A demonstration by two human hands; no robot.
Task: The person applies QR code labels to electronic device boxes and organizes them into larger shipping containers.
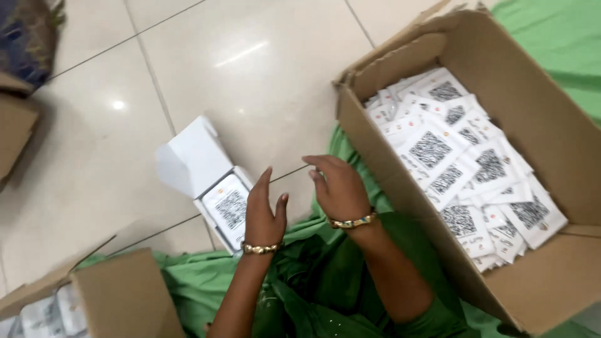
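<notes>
Sitting on a pale tiled floor (125, 156), the person has both hands hovering over a lap of green fabric (325, 275), neither one holding anything. Left hand (263, 213) is loosely open, fingers (261, 181) pointing up, right beside a small white box (210, 178) with its flap lid standing open. Inside that box lies a flat white packet (230, 209) with a square black code pattern printed on it. Right hand (338, 188) is also slack, its fingers curled a bit toward the left, empty too. Both wrists wear gold bangles. Just to the right sits a big brown cardboard carton (400, 169), open on top and full of those same white code-printed packets, piled loosely.
</notes>
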